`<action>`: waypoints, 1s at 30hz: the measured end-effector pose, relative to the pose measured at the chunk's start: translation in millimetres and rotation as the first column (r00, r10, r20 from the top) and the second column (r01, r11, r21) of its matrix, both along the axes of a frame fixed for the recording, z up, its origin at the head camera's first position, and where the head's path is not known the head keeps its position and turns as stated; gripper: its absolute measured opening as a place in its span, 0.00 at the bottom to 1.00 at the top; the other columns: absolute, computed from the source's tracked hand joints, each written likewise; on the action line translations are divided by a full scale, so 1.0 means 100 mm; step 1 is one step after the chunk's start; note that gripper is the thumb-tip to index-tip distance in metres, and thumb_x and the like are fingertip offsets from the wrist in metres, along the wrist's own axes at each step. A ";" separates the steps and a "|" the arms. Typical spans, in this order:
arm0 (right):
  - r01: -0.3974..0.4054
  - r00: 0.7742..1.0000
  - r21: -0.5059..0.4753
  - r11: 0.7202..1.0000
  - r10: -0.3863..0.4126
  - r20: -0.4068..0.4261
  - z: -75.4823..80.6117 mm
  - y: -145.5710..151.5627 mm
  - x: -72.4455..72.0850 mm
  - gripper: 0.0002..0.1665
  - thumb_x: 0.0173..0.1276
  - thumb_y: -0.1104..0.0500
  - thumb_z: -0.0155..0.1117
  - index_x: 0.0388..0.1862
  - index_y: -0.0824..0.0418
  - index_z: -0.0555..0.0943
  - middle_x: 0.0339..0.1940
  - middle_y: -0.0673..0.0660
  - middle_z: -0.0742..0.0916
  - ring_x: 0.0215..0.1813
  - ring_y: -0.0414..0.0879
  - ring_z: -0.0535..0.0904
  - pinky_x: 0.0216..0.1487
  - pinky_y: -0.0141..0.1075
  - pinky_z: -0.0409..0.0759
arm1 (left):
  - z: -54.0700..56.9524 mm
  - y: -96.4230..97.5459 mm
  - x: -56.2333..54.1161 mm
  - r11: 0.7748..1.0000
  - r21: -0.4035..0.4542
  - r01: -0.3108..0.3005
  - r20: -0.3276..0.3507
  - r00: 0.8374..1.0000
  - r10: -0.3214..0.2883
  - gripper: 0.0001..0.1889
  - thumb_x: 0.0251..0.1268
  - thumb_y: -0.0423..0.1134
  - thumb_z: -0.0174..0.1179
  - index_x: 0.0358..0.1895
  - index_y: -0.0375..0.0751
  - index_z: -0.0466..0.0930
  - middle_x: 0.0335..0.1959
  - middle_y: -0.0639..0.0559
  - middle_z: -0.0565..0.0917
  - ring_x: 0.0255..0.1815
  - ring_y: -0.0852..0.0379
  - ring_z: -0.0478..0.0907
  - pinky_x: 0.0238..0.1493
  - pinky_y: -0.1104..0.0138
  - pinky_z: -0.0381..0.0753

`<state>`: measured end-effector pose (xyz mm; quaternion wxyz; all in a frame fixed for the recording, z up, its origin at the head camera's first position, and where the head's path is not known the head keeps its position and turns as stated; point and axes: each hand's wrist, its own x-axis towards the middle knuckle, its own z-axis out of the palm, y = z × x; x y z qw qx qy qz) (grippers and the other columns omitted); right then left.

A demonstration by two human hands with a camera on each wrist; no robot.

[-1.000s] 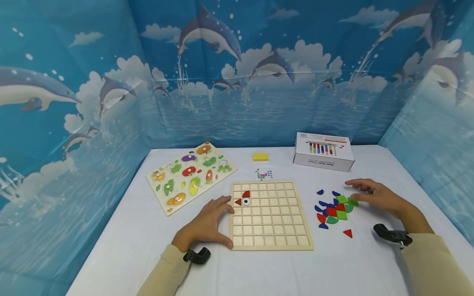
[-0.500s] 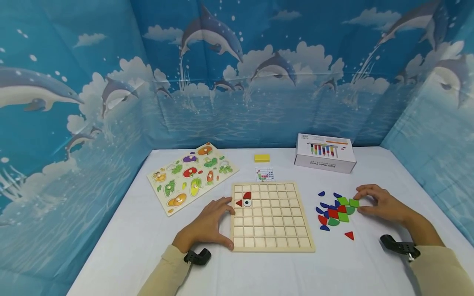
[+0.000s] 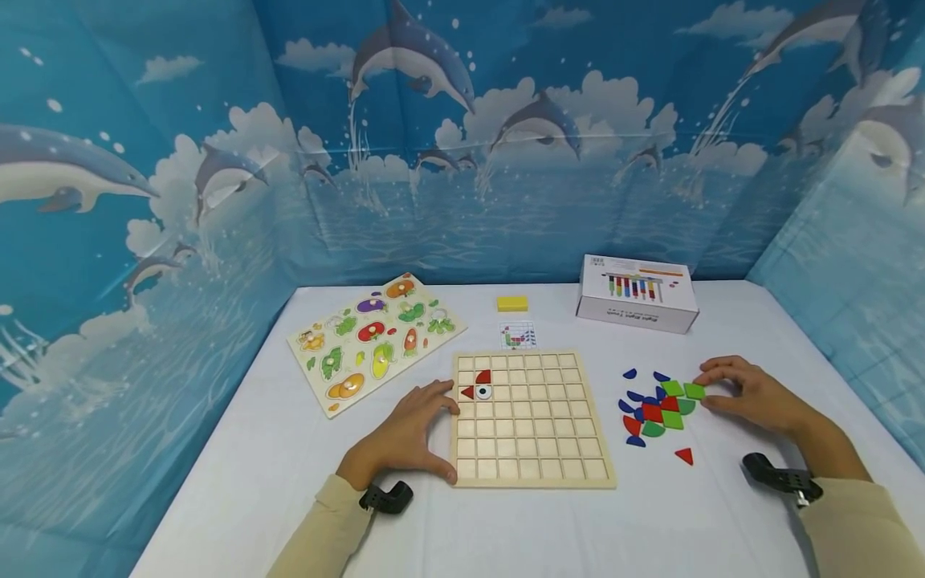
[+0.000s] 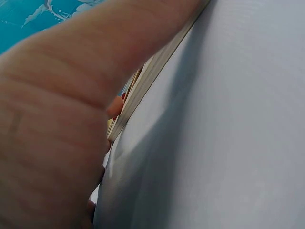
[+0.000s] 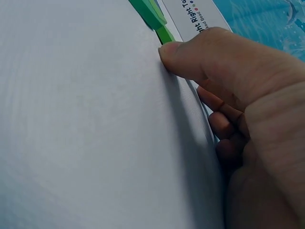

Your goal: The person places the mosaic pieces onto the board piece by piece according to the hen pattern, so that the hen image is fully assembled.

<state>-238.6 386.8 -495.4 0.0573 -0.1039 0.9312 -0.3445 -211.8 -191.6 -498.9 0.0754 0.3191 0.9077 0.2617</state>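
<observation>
My left hand lies spread along the left side of the wooden grid board, its thumb and fingertips at the frame. In the left wrist view, the thumb runs along the board's edge. On the grid sit a red quarter-circle, a red triangle and a white eye tile. My right hand pinches a light green square tile between thumb and index finger, at the right end of the loose pieces. In the right wrist view the thumb tip meets the green tile.
Red, green and blue pieces lie clustered right of the board, with a loose red triangle nearer me. Behind stand a pattern card, a yellow block and a white box. A vegetable puzzle lies back left.
My right hand has drawn back to the right from above the green tile, and its thumb and index finger have closed in on the tile. The left hand stays at the board.
</observation>
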 end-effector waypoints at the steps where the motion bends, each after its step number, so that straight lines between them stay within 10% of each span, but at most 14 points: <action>1: 0.003 1.000 -0.002 1.000 -0.003 0.003 0.00 0.00 0.00 0.19 0.63 0.61 0.75 0.51 0.66 0.83 0.65 0.72 0.69 0.68 0.76 0.56 0.58 0.78 0.61 | 0.00 0.00 0.00 1.000 -0.002 0.000 0.001 1.000 0.000 0.48 0.30 0.74 0.77 0.58 0.58 0.69 0.80 0.52 0.55 0.81 0.53 0.46 0.79 0.54 0.41; 22: 0.052 0.997 -0.005 0.999 -0.052 -0.052 -0.01 -0.01 0.04 0.18 0.63 0.62 0.74 0.50 0.68 0.82 0.65 0.74 0.72 0.67 0.75 0.59 0.58 0.75 0.66 | 0.03 0.01 0.02 1.000 -0.005 -0.002 0.000 1.000 0.002 0.48 0.30 0.72 0.78 0.58 0.57 0.69 0.80 0.51 0.56 0.81 0.53 0.46 0.79 0.54 0.42; 25: 0.075 0.994 0.014 0.997 -0.073 -0.083 0.00 0.00 0.05 0.17 0.65 0.60 0.73 0.51 0.67 0.83 0.63 0.71 0.75 0.66 0.72 0.63 0.66 0.46 0.75 | 0.02 0.01 0.01 1.000 -0.006 -0.002 -0.004 1.000 0.002 0.48 0.30 0.73 0.78 0.58 0.57 0.69 0.80 0.51 0.56 0.81 0.52 0.46 0.79 0.54 0.42; 30: 0.089 0.991 0.015 0.996 -0.087 -0.099 0.00 0.02 0.05 0.17 0.67 0.58 0.72 0.51 0.66 0.83 0.60 0.70 0.78 0.64 0.70 0.66 0.43 0.10 0.60 | 0.03 0.02 0.01 1.000 -0.008 -0.003 -0.002 1.000 0.003 0.48 0.30 0.73 0.78 0.58 0.57 0.69 0.80 0.52 0.56 0.81 0.53 0.46 0.79 0.53 0.42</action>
